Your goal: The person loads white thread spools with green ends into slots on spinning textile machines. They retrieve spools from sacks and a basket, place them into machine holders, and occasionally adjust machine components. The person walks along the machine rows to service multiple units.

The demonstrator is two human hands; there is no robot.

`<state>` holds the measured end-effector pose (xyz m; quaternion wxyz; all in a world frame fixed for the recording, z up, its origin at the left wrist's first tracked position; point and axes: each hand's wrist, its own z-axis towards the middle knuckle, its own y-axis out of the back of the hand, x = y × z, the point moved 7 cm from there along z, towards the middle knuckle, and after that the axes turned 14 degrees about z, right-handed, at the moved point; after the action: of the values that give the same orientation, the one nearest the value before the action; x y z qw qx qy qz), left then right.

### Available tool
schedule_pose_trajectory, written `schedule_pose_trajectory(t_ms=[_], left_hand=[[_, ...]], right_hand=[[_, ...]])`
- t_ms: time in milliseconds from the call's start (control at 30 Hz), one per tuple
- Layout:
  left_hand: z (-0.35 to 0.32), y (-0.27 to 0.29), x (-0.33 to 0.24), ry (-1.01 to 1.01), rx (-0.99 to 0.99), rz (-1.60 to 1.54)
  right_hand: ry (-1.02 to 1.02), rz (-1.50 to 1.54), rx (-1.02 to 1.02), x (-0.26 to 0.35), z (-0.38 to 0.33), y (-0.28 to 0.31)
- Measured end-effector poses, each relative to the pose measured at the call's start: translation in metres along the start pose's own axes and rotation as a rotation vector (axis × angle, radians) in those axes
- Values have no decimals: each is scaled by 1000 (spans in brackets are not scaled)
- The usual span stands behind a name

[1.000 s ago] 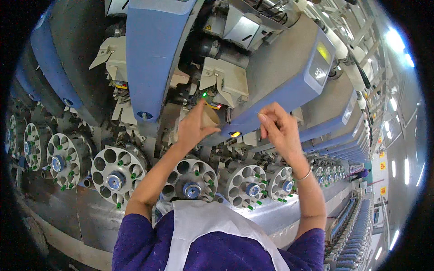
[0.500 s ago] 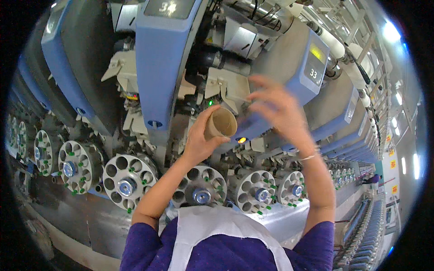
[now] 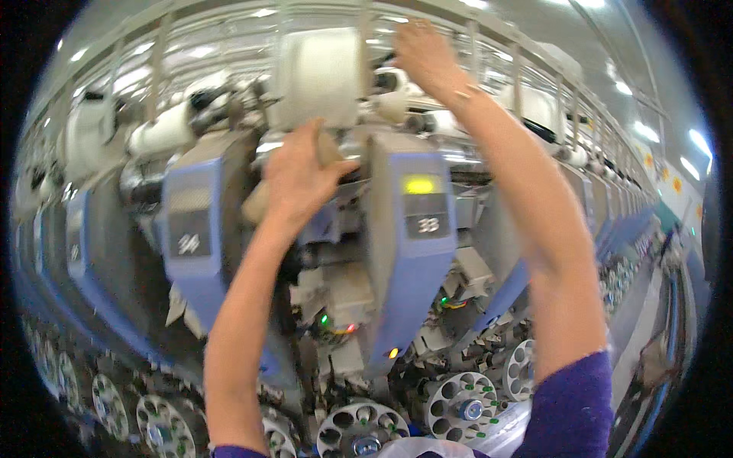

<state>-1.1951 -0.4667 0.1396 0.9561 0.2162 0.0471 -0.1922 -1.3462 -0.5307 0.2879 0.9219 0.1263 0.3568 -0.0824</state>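
My left hand (image 3: pixel 294 183) is closed around a brown cardboard yarn cone (image 3: pixel 330 149), tilted in the grip. Part of the cone is hidden by the hand. Just above it sits a large white yarn package (image 3: pixel 319 76) on the winding machine. My right hand (image 3: pixel 426 57) is raised high, right of that package and close to a black handle (image 3: pixel 388 62). Its fingers are blurred, and I cannot tell whether they touch the handle.
Blue-and-grey winding units (image 3: pixel 412 229) stand side by side, one with a lit yellow display. Below them are round bobbin magazines (image 3: pixel 462 408) with green-tipped bobbins. A metal rail (image 3: pixel 527 49) runs overhead. More white packages (image 3: pixel 164 126) line the row.
The view has tilted up toward the yarn packages. My left hand has carried the cone up below the large package. My right hand has risen from beside the cone to near the black handle.
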Motion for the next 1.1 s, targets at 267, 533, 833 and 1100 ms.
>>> schedule_pose_trajectory(t_ms=[267, 533, 833, 1100], left_hand=[[77, -74, -30, -489, -293, 500], [112, -96, -24, -599, -450, 199], [115, -110, -14, -509, -155, 240], [-263, -59, -121, -501, -23, -220]], right_hand=[[112, 283, -348, -58, -11, -73], [-18, 346, -258, -51, -44, -57], [-93, 177, -550, 6, -59, -35], [-295, 1299, -245, 31, -137, 18]])
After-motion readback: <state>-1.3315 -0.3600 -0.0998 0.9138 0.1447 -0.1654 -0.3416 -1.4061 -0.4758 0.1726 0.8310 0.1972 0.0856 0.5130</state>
